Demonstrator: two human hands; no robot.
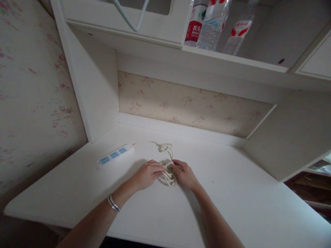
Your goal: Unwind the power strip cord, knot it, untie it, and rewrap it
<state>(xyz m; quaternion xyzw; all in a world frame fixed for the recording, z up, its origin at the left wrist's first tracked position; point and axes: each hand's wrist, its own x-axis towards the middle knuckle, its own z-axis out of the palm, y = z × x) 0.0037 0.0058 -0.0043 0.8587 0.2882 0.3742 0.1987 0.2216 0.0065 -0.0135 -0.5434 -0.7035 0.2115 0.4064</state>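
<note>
White desk [219, 193] beneath a shelf [232, 61]. On its left part, a white power strip [116, 157] with blue sockets [104, 160]. Left hand [148, 175] and right hand [185, 174], both narrowed, gripping from opposite sides a coiled cream cord [169, 177] mid-desk, joined to the strip. Silver bracelets [113, 203] on the left wrist [122, 195].

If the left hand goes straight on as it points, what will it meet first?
The left hand would meet the coiled cable it touches, then probably the right hand; depth is unclear.
</note>
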